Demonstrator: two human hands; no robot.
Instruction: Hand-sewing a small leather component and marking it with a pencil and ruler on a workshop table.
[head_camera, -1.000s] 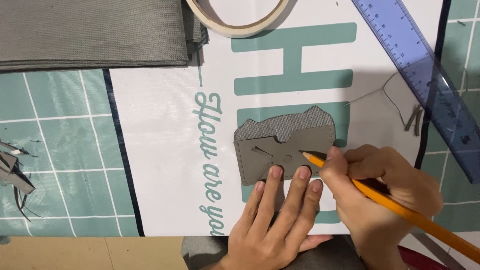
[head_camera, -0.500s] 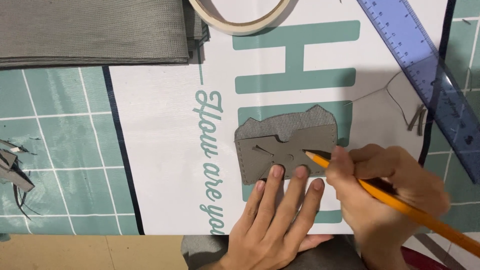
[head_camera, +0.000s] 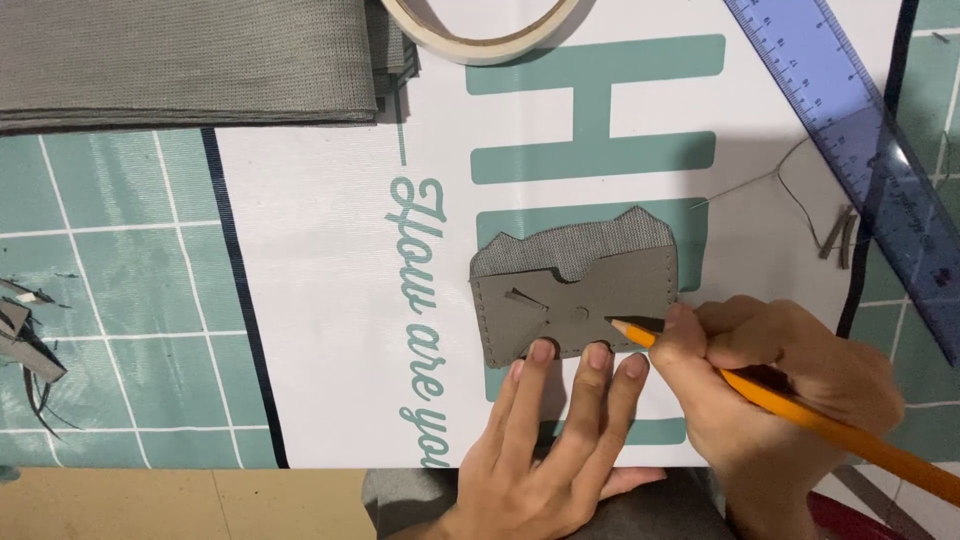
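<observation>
A small grey card template (head_camera: 585, 300) with stitch holes and cut slits lies on a piece of grey fabric (head_camera: 570, 243) that sticks out above it. My left hand (head_camera: 545, 440) presses three fingertips on the template's lower edge. My right hand (head_camera: 775, 385) grips an orange pencil (head_camera: 800, 415), and the pencil's tip touches the template near its lower right part.
A white sheet with teal print (head_camera: 340, 300) lies over a green cutting mat (head_camera: 110, 300). Folded grey fabric (head_camera: 180, 60) sits top left, a tape roll (head_camera: 480, 25) at the top, a blue clear ruler (head_camera: 860, 150) at right. Scraps (head_camera: 25, 345) lie at left, loose thread (head_camera: 770, 185) by the ruler.
The pencil tip has slid right and slightly down along the template. My left hand keeps pressing the template in place.
</observation>
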